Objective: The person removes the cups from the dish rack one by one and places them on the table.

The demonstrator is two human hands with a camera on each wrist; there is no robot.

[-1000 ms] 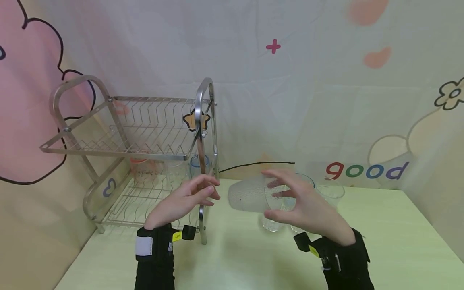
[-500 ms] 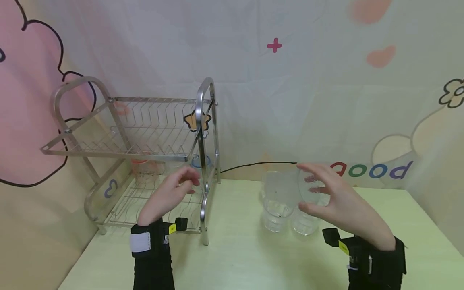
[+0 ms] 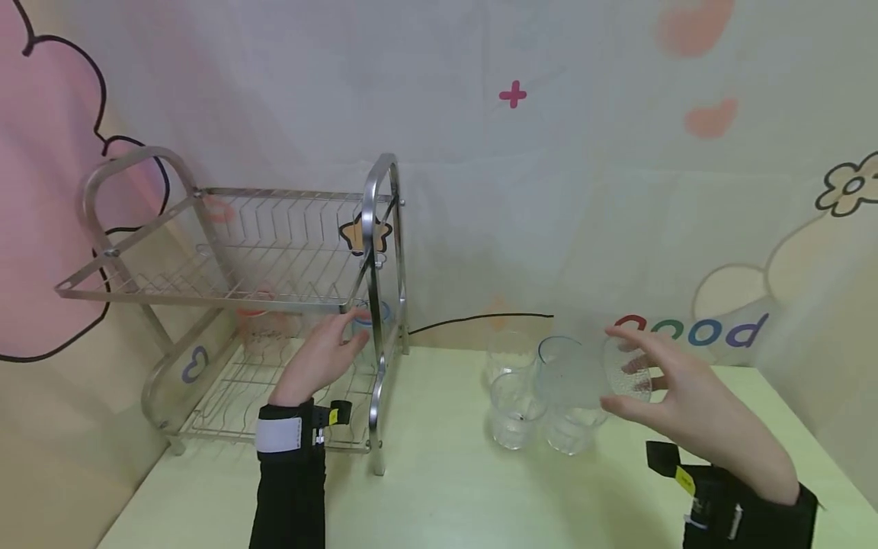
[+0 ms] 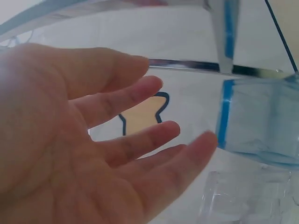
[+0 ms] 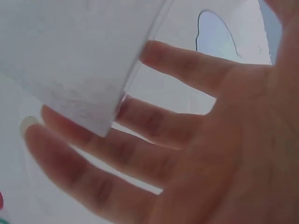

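Note:
My right hand (image 3: pixel 686 404) holds a frosted, textured tumbler (image 3: pixel 579 375) by its rim end, thumb below and fingers above. The tumbler lies on its side in the air, base to the left, overlapping the glasses behind it. In the right wrist view its pale wall (image 5: pixel 60 56) meets the fingers. My left hand (image 3: pixel 314 362) reaches in at the rack's lower level, fingers loosely extended and holding nothing. Close to its fingertips in the left wrist view is a blue-rimmed glass (image 4: pixel 261 121), with a clear glass (image 4: pixel 245 198) below it.
A two-tier metal dish rack (image 3: pixel 206 303) stands at the left. A red-rimmed glass (image 3: pixel 264 332) sits on its lower shelf. Several clear glasses, including a front one (image 3: pixel 513 427), are grouped on the pale table (image 3: pixel 453 488). A printed cloth (image 3: pixel 466 229) hangs behind.
My right hand has carried the tumbler rightward, away from the rack and over the glasses. My left hand has moved left, into the rack's lower level near the blue-rimmed glass.

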